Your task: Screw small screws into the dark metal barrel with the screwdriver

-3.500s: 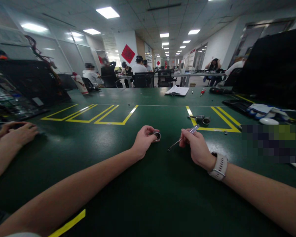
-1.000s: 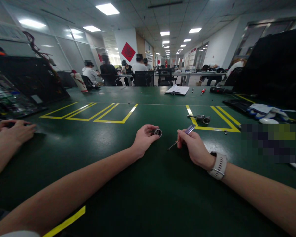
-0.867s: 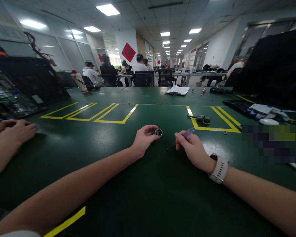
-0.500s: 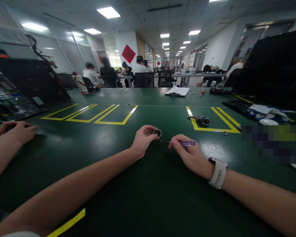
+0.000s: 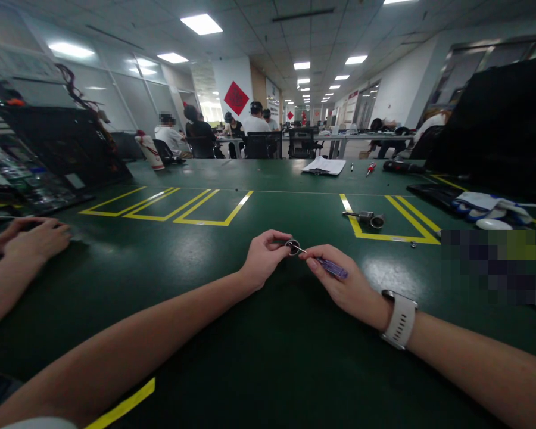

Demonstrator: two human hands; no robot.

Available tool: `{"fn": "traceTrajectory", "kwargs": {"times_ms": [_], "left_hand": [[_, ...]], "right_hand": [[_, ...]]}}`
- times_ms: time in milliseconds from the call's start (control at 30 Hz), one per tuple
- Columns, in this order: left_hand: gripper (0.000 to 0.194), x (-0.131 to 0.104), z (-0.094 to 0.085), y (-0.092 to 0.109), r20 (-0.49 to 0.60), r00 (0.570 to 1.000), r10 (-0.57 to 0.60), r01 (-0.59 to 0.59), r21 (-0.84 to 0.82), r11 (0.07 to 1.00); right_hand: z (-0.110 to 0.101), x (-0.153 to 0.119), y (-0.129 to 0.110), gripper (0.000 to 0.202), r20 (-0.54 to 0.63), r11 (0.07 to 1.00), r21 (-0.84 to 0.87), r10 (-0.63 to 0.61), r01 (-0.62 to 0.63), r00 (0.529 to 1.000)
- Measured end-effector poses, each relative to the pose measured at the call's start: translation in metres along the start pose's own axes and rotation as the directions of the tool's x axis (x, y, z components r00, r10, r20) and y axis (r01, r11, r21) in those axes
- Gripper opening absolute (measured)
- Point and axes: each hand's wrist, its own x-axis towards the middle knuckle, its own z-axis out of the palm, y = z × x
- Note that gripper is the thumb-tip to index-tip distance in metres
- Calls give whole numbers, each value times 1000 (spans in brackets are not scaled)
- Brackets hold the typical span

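Pinched between the thumb and fingers of my left hand [image 5: 264, 259] is a small round metal ring-shaped part [image 5: 293, 248], its open side facing me. My right hand [image 5: 335, 274] grips a screwdriver [image 5: 333, 268] with a clear purple handle. The thin shaft points left, and its tip lies at the opening of the ring; whether it touches anything inside is too small to tell. Both hands are raised a little over the green table [image 5: 268, 357]. Farther right, a metal part with a shaft and a round cup end [image 5: 370, 218] lies across a yellow tape line.
A tiny metal piece [image 5: 413, 245] lies by the right tape frame. Behind are a clipboard with papers [image 5: 324, 165], a red screwdriver [image 5: 370, 169] and a dark power tool [image 5: 402, 167]. Gloves [image 5: 489, 205] lie at right. Another person's hands [image 5: 38, 241] rest at the left.
My right hand has brought the screwdriver up and left, so its tip now meets the ring's opening. The ring in my left hand has shifted slightly right and down.
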Motion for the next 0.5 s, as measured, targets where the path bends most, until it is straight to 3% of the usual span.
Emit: {"fn": "traceTrajectory", "kwargs": {"times_ms": [500], "left_hand": [[12,3,0,-7,-55,994,98,-93,88,992]], "right_hand": [[3,-2,4,13,9,992,-78,-101,101,995]]}}
